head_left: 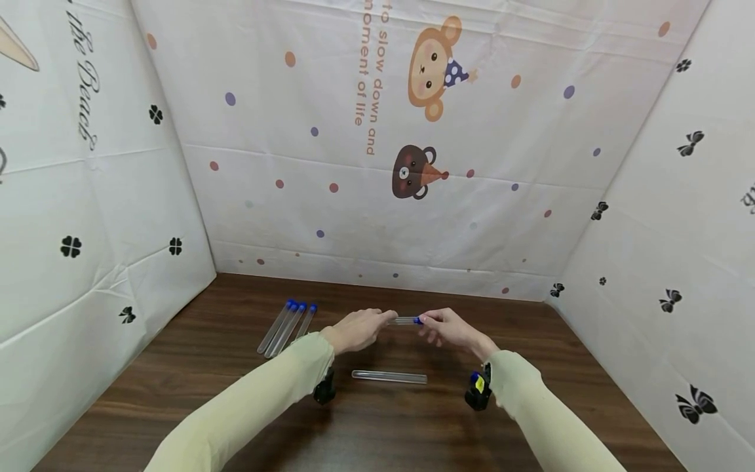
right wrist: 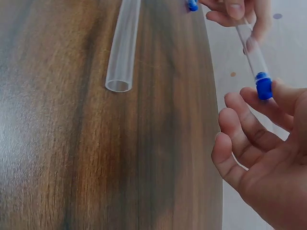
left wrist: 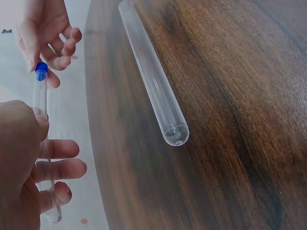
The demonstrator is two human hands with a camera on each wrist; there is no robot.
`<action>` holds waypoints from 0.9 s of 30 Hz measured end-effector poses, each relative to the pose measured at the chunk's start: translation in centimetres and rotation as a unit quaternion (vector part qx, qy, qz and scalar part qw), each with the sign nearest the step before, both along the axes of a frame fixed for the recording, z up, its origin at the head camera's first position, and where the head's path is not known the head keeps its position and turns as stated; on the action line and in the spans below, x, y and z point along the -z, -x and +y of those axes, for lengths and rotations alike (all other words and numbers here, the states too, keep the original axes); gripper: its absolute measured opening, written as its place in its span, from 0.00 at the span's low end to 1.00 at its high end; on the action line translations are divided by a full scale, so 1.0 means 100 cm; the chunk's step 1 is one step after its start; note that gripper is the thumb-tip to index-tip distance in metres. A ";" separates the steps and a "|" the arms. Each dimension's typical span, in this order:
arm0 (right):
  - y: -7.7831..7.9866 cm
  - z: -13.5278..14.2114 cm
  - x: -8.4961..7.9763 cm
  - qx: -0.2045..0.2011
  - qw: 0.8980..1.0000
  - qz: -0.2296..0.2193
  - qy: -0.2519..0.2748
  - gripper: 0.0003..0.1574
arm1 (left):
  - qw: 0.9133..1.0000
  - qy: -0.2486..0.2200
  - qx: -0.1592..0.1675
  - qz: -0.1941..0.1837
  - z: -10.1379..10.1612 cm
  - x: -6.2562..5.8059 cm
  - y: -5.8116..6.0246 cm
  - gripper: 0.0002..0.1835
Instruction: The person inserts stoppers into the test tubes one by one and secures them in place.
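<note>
My left hand [head_left: 361,329] grips a clear test tube [left wrist: 42,98] along its body, thumb on one side and fingers round the other. At the tube's mouth sits a blue cap [right wrist: 264,87], pinched between the thumb and index finger of my right hand [head_left: 451,328]. The other right fingers are loosely bent and touch nothing. Held above the table, the tube lies roughly level between both hands in the head view. Nearer to me, an uncapped clear test tube [head_left: 389,377] lies on the wood, its open mouth [right wrist: 118,86] toward the right and its rounded end [left wrist: 176,135] toward the left.
Several blue-capped test tubes [head_left: 283,331] lie side by side at the left of the dark wooden table [head_left: 236,406], partly behind my left sleeve. Printed white sheets [head_left: 354,216] enclose the back and both sides. Each wrist carries a small black camera [head_left: 478,392].
</note>
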State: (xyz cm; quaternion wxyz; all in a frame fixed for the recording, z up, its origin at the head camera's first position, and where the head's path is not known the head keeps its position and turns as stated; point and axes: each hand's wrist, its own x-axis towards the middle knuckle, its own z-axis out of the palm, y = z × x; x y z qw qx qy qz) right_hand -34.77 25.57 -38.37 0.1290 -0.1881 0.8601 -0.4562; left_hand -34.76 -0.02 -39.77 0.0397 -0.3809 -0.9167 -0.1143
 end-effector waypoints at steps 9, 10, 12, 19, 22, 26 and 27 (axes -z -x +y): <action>-0.001 -0.005 0.003 -0.001 0.999 0.031 -0.016 0.24 | 1.000 -0.008 0.002 -0.008 0.001 -0.002 0.000 0.25; -0.002 -0.006 0.004 0.004 0.999 0.036 -0.018 0.24 | 1.000 -0.008 0.001 -0.006 0.001 -0.002 0.000 0.24; -0.002 -0.008 0.005 0.012 0.999 0.045 -0.021 0.24 | 1.000 -0.017 0.002 -0.007 0.002 -0.002 0.000 0.22; -0.003 -0.014 0.012 0.028 0.998 0.057 -0.020 0.26 | 0.999 -0.045 -0.002 -0.028 0.003 -0.002 -0.001 0.21; -0.003 -0.016 0.014 0.031 0.996 0.087 -0.012 0.25 | 0.998 -0.056 -0.003 -0.039 0.003 -0.002 -0.003 0.22; -0.001 -0.019 0.015 0.035 0.991 0.130 -0.014 0.25 | 0.997 -0.067 -0.002 -0.041 0.004 -0.003 -0.005 0.22; -0.002 -0.020 0.016 0.040 0.990 0.134 -0.016 0.26 | 0.997 -0.067 -0.003 -0.037 0.004 -0.003 -0.006 0.22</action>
